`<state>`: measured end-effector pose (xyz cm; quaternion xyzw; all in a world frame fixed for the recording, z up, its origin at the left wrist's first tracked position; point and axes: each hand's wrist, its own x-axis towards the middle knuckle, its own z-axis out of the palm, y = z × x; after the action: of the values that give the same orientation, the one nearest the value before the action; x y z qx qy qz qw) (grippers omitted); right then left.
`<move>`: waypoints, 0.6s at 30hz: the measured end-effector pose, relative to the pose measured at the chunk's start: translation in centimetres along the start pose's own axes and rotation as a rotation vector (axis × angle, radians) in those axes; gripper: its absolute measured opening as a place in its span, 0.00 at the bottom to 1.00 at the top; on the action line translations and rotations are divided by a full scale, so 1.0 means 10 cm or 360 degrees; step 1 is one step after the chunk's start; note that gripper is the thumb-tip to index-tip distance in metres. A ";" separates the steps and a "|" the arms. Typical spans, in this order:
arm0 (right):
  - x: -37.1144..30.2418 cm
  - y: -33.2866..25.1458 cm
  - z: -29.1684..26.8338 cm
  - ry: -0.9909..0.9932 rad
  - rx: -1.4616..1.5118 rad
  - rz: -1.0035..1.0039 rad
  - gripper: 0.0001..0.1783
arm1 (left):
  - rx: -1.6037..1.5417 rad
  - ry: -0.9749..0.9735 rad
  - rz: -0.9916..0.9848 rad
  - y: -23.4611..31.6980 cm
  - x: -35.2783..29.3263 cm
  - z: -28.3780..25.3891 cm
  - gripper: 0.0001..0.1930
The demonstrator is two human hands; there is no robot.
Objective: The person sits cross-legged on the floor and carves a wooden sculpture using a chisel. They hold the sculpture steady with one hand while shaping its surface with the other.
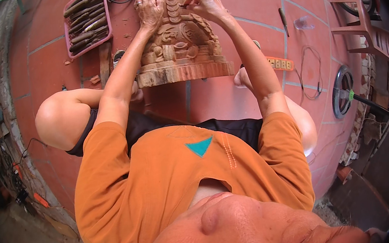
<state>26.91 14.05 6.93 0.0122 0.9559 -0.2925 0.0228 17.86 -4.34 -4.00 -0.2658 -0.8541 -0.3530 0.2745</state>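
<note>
Midway between the side edges of the floor [211, 100], the carved wood [179, 41] probably wants steady bracing by the curled left hand [151, 12] and light right hand [207, 4] pressure, either grip's contents unclear.

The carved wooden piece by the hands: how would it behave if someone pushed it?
The carving is probably heavy, as it looks thick and bulky. Being wood, it should stay rigid. Its raised, overlapping discs might chip if knocked.
</note>
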 end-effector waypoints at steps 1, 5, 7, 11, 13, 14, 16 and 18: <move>-0.02 0.02 0.08 0.0096 0.0002 -0.0003 0.11 | -0.0002 -0.0018 -0.0006 0.00 0.00 0.00 0.08; -0.15 -0.04 0.30 0.0188 -0.0185 -0.0089 0.10 | 0.0042 -0.0068 -0.0083 0.04 -0.01 -0.02 0.09; -0.19 -0.04 0.23 0.0047 -0.0193 -0.0124 0.10 | 0.0054 -0.0075 -0.0102 0.03 -0.01 -0.03 0.09; -0.19 -0.07 0.00 -0.0082 0.0026 0.0050 0.10 | 0.0049 0.0005 -0.0033 -0.03 -0.02 -0.01 0.08; -0.15 -0.03 0.06 0.0077 -0.0091 -0.0016 0.10 | 0.0024 -0.0027 -0.0007 -0.03 0.00 0.00 0.08; -0.14 0.00 0.10 0.0159 -0.0152 -0.0042 0.10 | 0.0004 -0.0046 0.0009 0.00 0.01 0.00 0.08; -0.15 -0.03 0.26 0.0174 -0.0301 -0.0095 0.10 | -0.0003 -0.0051 0.0031 0.00 0.02 0.00 0.08; -0.15 -0.07 0.37 0.0201 -0.0520 -0.0120 0.10 | 0.0014 -0.0068 0.0006 0.00 0.03 0.01 0.08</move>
<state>28.55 11.38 4.28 -0.0091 0.9900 -0.1327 -0.0467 17.64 -4.17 -3.86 -0.2736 -0.8608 -0.3429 0.2581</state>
